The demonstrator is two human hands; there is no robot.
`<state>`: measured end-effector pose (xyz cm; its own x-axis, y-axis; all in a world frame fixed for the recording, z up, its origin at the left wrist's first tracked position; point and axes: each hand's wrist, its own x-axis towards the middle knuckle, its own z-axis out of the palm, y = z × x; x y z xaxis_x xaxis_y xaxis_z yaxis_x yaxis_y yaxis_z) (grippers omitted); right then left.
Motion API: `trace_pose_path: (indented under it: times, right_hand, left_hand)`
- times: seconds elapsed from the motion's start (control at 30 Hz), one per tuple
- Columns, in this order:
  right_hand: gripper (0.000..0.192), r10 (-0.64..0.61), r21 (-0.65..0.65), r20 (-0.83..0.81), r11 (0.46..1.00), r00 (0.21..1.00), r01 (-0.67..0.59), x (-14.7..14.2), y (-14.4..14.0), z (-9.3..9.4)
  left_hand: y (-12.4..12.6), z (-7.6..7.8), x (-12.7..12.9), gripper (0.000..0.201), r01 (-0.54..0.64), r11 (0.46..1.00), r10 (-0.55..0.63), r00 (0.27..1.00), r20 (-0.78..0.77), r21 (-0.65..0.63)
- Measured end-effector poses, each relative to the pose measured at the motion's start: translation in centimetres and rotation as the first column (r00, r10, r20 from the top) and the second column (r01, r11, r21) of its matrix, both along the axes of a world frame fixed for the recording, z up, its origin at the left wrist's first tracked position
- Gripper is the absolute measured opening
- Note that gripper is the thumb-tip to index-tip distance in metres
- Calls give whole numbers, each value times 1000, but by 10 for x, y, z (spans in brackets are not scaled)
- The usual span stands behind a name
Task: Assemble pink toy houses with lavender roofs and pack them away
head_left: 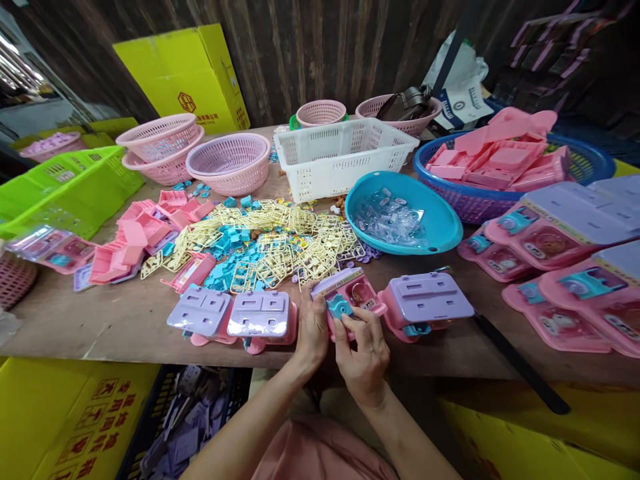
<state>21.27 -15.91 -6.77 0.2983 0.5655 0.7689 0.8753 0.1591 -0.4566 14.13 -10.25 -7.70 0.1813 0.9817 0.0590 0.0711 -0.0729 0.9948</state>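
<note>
Just below the middle of the frame, the left hand (pixel 313 337) grips a pink-and-lilac toy (pixel 368 292) by its side, while the right hand (pixel 364 350) has its fingertips on the toy's blue part (pixel 339 306). Lilac-topped toys (pixel 261 312) hem it in on both sides, cream frames (pixel 320 250) heap behind, a teal bowl (pixel 445 225) stands right of centre, and a black strip-like tool (pixel 523 367) slants lower right.

Bent right fingers (pixel 358 327), converging forearms (pixel 255 417)

The toy (pixel 354 293) is pink, lilac and turquoise.
</note>
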Motion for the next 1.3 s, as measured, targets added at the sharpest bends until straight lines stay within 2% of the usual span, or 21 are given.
trace_pose_path:
  times: [0.23,0.4,0.57,0.7,0.97,1.1,1.3]
  right_hand:
    - [4,10,3,-37,1000,999,-10,2,-3,3]
    - [7,20,10,26,1000,999,-21,3,-3,-2]
    - [15,25,12,90,1000,996,-26,3,-3,-8]
    - [15,6,0,91,1000,996,-6,1,-3,-6]
    - [10,-59,-121,64,990,996,67,-7,-2,2]
    - [12,-97,-106,89,989,991,106,-10,-2,2]
    - [8,-49,-108,-23,993,999,46,-10,-3,2]
  left_hand:
    - [-2,-5,0,47,-9,1000,10,1000,19,-15]
    - [-1,-3,-1,46,15,1000,-15,1000,9,4]
    - [-1,1,-1,46,-22,999,26,997,-71,47]
    - [-2,5,-1,51,-2,999,5,998,-63,41]
    - [0,3,-2,52,-33,999,35,995,-93,16]
    - [1,1,-4,53,-31,999,29,993,-115,-11]
    - [0,1,-4,58,-20,999,16,995,-95,-36]
